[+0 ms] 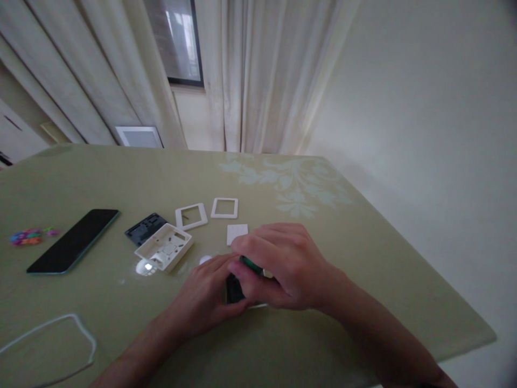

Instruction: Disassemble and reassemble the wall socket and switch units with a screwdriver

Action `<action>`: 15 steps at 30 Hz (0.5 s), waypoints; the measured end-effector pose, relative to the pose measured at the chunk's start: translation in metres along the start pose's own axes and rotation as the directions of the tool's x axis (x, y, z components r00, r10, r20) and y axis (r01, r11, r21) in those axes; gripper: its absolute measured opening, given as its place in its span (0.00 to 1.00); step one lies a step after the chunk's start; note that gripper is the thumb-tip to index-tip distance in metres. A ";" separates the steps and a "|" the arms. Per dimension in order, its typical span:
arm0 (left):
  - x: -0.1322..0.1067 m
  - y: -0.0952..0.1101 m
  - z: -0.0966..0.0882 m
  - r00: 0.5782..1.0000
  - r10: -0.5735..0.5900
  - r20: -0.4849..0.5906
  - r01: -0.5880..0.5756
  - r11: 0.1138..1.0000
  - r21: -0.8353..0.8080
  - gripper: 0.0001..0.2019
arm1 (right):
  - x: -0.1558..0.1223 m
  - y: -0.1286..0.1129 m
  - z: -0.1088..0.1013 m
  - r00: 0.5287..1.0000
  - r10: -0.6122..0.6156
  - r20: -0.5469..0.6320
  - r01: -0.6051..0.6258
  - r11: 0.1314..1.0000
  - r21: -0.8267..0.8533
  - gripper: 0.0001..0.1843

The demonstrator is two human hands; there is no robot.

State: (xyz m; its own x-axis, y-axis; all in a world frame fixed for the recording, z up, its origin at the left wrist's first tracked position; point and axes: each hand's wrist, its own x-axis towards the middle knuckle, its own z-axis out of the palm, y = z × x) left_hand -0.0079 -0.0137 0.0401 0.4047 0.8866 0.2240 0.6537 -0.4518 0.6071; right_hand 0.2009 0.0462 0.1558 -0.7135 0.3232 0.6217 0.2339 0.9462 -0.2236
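Note:
My right hand [283, 264] is closed around a screwdriver with a green handle [251, 264]; its tip is hidden by my fingers. Below it, my left hand [208, 288] grips a dark, square switch module [234, 289] by its left and front sides. A white edge shows under the module, and my hands cover most of it. Just behind my right fingers lies a white square plate [237, 233]. A small round white piece [205, 259] peeks out behind my left hand.
Left of my hands sit a white mounting box [172, 253] and a dark flat part [145, 229]. Two white square frames [224, 199] [191, 225] lie farther back. Also on the table are a phone [75, 242], colourful small pieces [26, 237] and a white cable [75, 318].

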 end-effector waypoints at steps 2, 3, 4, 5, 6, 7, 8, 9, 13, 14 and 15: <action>0.000 -0.001 0.001 1.000 -0.013 0.016 0.013 1.000 0.011 0.12 | 0.001 -0.002 -0.003 0.998 -0.003 0.057 0.000 0.998 0.061 0.14; -0.001 -0.002 0.001 1.000 -0.011 0.019 0.010 1.000 0.014 0.12 | 0.001 -0.003 -0.004 0.997 0.010 0.072 -0.014 0.998 0.060 0.17; -0.001 -0.002 0.002 1.000 -0.004 0.009 0.004 1.000 0.018 0.13 | 0.001 -0.003 -0.005 0.997 0.035 0.074 -0.038 0.999 0.032 0.18; -0.001 -0.003 0.003 1.000 0.008 -0.008 -0.008 1.000 0.019 0.14 | 0.001 -0.003 -0.006 0.996 0.069 0.062 -0.068 0.998 -0.008 0.16; -0.001 -0.003 0.003 0.999 0.022 -0.027 -0.021 1.000 0.016 0.16 | 0.001 -0.003 -0.007 0.994 0.095 0.052 -0.094 0.995 -0.034 0.14; -0.002 -0.004 0.004 0.999 0.029 -0.045 -0.029 1.000 0.010 0.17 | 0.001 -0.002 -0.007 0.992 0.110 0.057 -0.108 0.994 -0.034 0.12; -0.002 -0.004 0.005 0.998 0.030 -0.055 -0.030 1.000 0.001 0.17 | 0.001 -0.002 -0.008 0.991 0.111 0.078 -0.111 0.994 -0.006 0.12; -0.002 -0.004 0.005 0.997 0.034 -0.066 -0.035 0.999 -0.012 0.17 | 0.002 -0.002 -0.008 0.989 0.106 0.105 -0.110 0.994 0.030 0.15; -0.002 -0.006 0.008 0.998 0.020 -0.066 -0.022 0.999 -0.032 0.17 | 0.005 -0.004 -0.009 0.988 0.117 0.096 -0.113 0.993 -0.043 0.17; -0.002 -0.008 0.008 0.997 0.022 -0.071 -0.024 0.999 -0.027 0.19 | 0.005 -0.005 -0.009 0.989 0.123 0.083 -0.117 0.990 -0.073 0.14; -0.002 -0.009 0.009 0.997 0.027 -0.072 -0.028 0.999 -0.021 0.19 | 0.006 -0.005 -0.010 0.989 0.117 0.087 -0.111 0.991 -0.074 0.13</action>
State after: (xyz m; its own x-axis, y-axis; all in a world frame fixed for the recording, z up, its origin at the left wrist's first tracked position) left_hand -0.0085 -0.0123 0.0278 0.3748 0.8791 0.2944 0.6284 -0.4744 0.6165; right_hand 0.2018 0.0432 0.1678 -0.7361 0.4294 0.5232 0.3596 0.9030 -0.2352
